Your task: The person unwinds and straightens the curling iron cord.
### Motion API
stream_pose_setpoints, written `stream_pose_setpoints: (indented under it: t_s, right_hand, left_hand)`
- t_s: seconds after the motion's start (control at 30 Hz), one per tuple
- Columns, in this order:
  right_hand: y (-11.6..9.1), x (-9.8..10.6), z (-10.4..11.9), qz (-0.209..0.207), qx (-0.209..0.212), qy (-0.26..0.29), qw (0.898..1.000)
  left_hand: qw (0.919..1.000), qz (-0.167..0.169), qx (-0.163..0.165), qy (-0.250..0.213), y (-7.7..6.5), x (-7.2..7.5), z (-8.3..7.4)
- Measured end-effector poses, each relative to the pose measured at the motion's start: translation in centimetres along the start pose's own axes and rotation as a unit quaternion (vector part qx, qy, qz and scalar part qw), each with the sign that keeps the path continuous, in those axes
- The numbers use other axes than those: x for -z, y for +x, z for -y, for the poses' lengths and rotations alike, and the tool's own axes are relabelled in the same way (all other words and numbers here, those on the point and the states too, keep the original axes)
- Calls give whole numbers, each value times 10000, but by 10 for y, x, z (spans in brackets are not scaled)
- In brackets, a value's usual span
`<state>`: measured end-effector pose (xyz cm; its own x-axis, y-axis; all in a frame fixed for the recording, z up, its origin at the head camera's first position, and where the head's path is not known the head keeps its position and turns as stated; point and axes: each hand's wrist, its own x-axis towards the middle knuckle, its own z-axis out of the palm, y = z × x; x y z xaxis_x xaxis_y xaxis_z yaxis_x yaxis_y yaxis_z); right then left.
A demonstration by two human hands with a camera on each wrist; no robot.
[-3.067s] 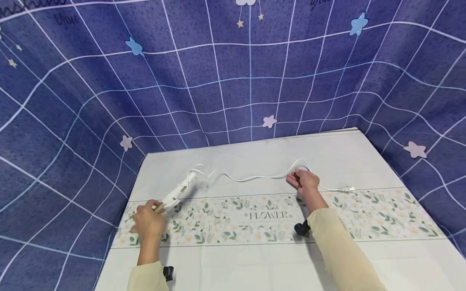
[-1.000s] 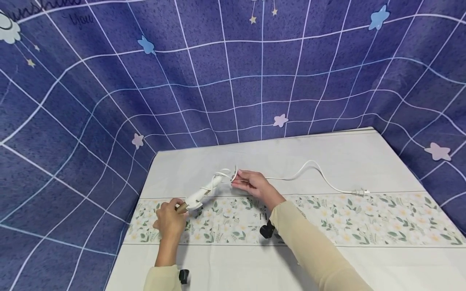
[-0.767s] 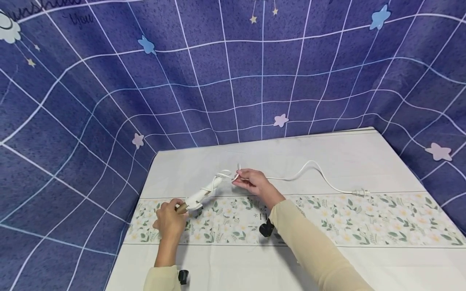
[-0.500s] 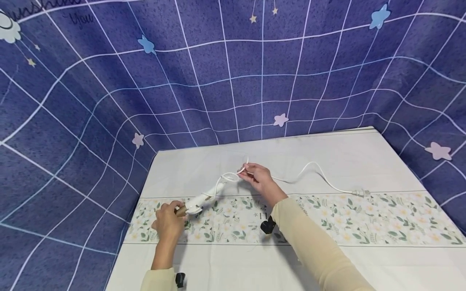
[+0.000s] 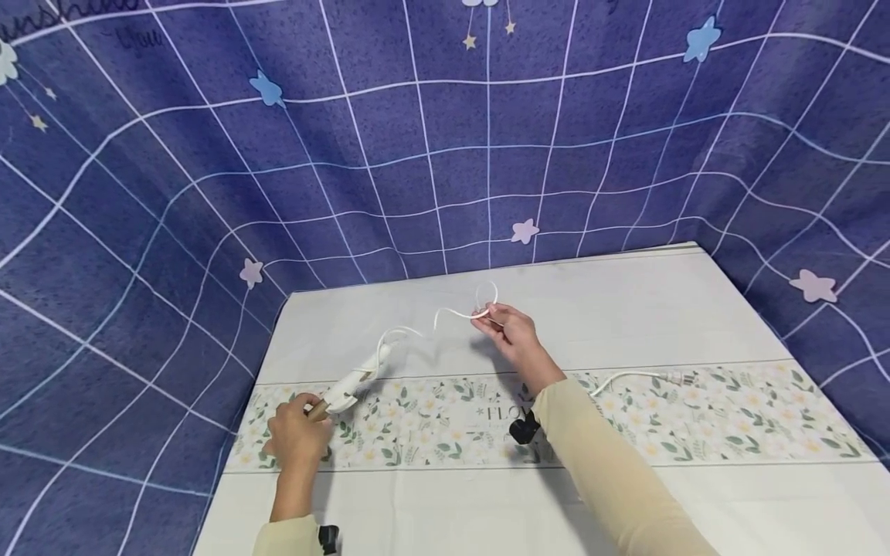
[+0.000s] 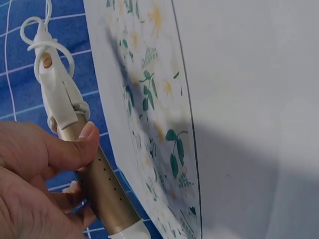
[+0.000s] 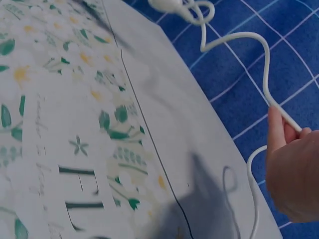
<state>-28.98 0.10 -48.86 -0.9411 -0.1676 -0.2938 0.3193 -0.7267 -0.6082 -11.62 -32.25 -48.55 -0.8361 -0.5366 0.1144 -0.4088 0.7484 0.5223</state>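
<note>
My left hand (image 5: 297,432) grips the gold, perforated barrel (image 6: 107,181) of a white-handled curling iron (image 5: 351,384), tilted above the left part of the table. Thumb and fingers wrap the barrel in the left wrist view. White power cord (image 5: 455,312) loops at the handle's far end and runs slackly to the right. My right hand (image 5: 516,338) pinches this cord between thumb and fingers, raised off the table, with a small loop standing above the fingertips. Part of the cord is hidden behind the right forearm. Its plug (image 5: 677,377) lies on the table at the right.
A white cloth with a floral band (image 5: 431,432) covers the table (image 5: 445,502). Blue grid-patterned curtain (image 5: 417,185) surrounds the back and sides. Small black devices (image 5: 524,428) are on both wrists.
My right hand has drawn the cord away from the iron, to the right and up. The cord around the handle has loosened. My left hand keeps its hold on the barrel.
</note>
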Motion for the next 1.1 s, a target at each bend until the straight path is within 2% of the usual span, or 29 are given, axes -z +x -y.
stream_pose_setpoints:
  t_s: [0.1, 0.2, 0.3, 0.43, 0.53, 0.67, 0.83, 0.97, 1.1]
  right_hand:
    - [1, 3, 3, -184, 2, -218, 9996]
    - [3, 5, 8, -371, -18, -177, 9992]
    - [4, 4, 16, -460, 25, 80, 9989]
    - [5, 1, 29, -351, 155, 577, 9976]
    - [3, 0, 38, -178, 231, 886, 9956]
    - [1, 2, 45, 23, 334, 1222, 9919]
    - [-2, 12, 50, 106, 455, 1373, 9894]
    - [-3, 21, 55, -184, 461, 1233, 9911]
    - [-5, 27, 62, -492, 421, 1047, 9924]
  left_hand:
    - [9998, -24, 28, -193, 1, 2, 3]
    - [9994, -21, -107, -342, 2, 4, 6]
    - [9989, -89, -384, -252, 4, 6, 10]
    - [9966, -309, -764, 78, 6, 8, 15]
    - [9949, -476, -843, 267, 8, 10, 19]
    - [9954, -607, -649, 347, 9, 11, 24]
    - [9986, -505, -53, 163, 11, 13, 34]
    - [9988, -348, 260, -219, 13, 15, 41]
    - [9982, -85, 202, -554, 18, 17, 50]
